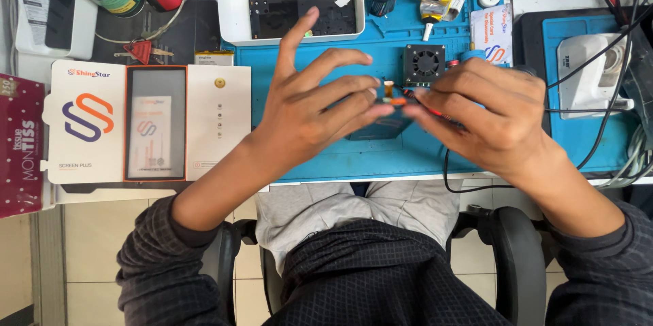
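Over the blue work mat (326, 156), my left hand (309, 111) has its fingers spread, and its fingertips pinch a small orange flex part (389, 93). My right hand (486, 118) grips a thin red and black probe (435, 111) with a black cable trailing off it, its tip touching the orange part. Under both hands lies a dark flat phone part (377, 128), mostly hidden.
A white tray (235, 6) holds a dark phone frame. A small black fan block (425, 64) stands behind my hands. An open screen package (146, 122) lies at left, a red tissue box (20, 142) far left, a white tool stand (592, 71) and cables right.
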